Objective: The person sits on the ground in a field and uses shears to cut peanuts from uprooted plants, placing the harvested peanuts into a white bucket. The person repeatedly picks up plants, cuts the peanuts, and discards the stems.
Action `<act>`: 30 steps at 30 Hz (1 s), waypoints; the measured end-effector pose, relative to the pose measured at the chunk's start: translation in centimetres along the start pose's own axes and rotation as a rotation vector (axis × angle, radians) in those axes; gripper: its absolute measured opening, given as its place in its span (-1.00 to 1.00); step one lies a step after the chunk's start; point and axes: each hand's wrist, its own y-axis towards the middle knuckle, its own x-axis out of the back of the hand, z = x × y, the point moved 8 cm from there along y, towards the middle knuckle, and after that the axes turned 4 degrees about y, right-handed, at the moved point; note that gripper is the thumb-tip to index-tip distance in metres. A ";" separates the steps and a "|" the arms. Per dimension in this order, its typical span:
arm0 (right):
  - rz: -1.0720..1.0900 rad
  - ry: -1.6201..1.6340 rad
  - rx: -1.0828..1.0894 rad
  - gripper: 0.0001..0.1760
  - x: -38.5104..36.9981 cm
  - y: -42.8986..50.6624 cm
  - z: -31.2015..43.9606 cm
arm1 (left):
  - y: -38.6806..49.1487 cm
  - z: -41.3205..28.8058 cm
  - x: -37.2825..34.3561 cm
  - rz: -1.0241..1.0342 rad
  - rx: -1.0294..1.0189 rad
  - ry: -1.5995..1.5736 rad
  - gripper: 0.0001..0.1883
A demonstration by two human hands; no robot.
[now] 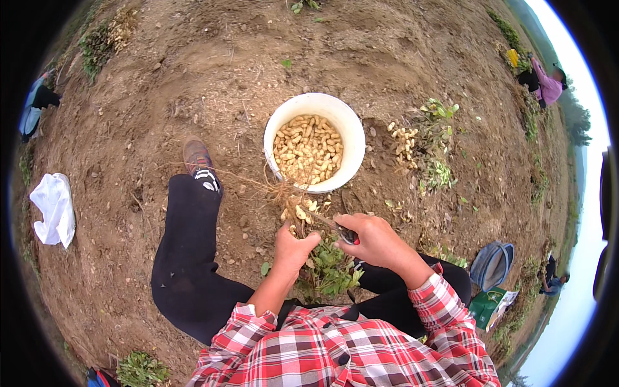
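A white plastic bucket (352, 130) stands on the soil in front of me, with many unshelled peanuts (309, 150) inside. My left hand (295, 246) grips a peanut plant (331, 266) by its stems, its green leaves hanging between my legs. The roots and pods (301, 210) of that plant point towards the near rim of the bucket. In my right hand (375, 239) is a cutting tool with a red and black handle (349, 235), which looks like pruning shears. Its metal end reaches in among the pods; how far the blades are apart cannot be told.
Right of the bucket lie pulled peanut plants (437, 140) with pods. A blue-grey bag (491, 266) and a green box (487, 307) lie beyond my right leg, a white plastic bag (54, 208) far left. Several other people sit farther off at both sides.
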 end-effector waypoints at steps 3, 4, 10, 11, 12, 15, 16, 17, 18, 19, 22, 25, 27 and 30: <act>-0.033 0.004 -0.010 -0.52 0.1 0.0 0.0 | 0.2 -0.1 0.0 -0.015 0.003 -0.003 -0.58; -0.050 0.005 -0.016 -0.52 0.3 0.0 -0.1 | 0.3 -0.2 0.0 -0.022 0.005 -0.001 -0.58; -0.045 0.022 -0.073 -0.49 0.8 0.1 -0.3 | 0.6 -0.4 0.3 -0.012 0.004 -0.011 -0.49; -0.046 0.012 -0.083 -0.49 1.0 0.1 -0.6 | 0.6 -0.8 0.0 0.004 -0.012 -0.011 -0.45; -0.040 0.013 -0.084 -0.49 1.0 0.3 -0.8 | 0.5 -1.3 0.1 0.006 -0.026 -0.002 -0.40; -0.057 0.026 -0.111 -0.49 1.5 0.2 -1.1 | 0.5 -1.9 -0.1 0.007 -0.048 -0.014 -0.29; -0.053 0.029 -0.104 -0.49 1.5 0.1 -1.0 | 0.5 -1.9 -0.1 -0.008 -0.032 -0.036 -0.26; -0.049 0.032 -0.097 -0.49 1.2 0.1 -0.8 | 0.5 -2.0 0.0 -0.023 -0.017 -0.058 -0.24; -0.051 0.025 -0.099 -0.49 1.1 0.1 -0.8 | 0.3 -2.1 -0.2 -0.029 0.037 -0.025 -0.31; -0.054 0.018 -0.102 -0.49 1.0 0.0 -0.7 | 0.4 -2.0 -0.1 -0.024 0.037 -0.030 -0.34; -0.071 0.015 -0.112 -0.49 0.9 -0.2 -0.7 | 0.6 -2.3 -0.2 -0.029 0.036 -0.059 -0.46; -0.085 0.009 -0.114 -0.47 1.2 -0.1 -0.6 | 0.6 -2.4 0.0 -0.058 0.010 -0.088 -0.58; -0.124 0.031 -0.101 -0.47 1.5 -0.1 -0.6 | 0.8 -2.1 0.3 -0.087 0.024 -0.078 -0.59; -0.100 0.001 -0.120 -0.46 1.9 -0.1 -0.6 | 0.9 -1.9 0.7 -0.121 0.044 -0.065 -0.61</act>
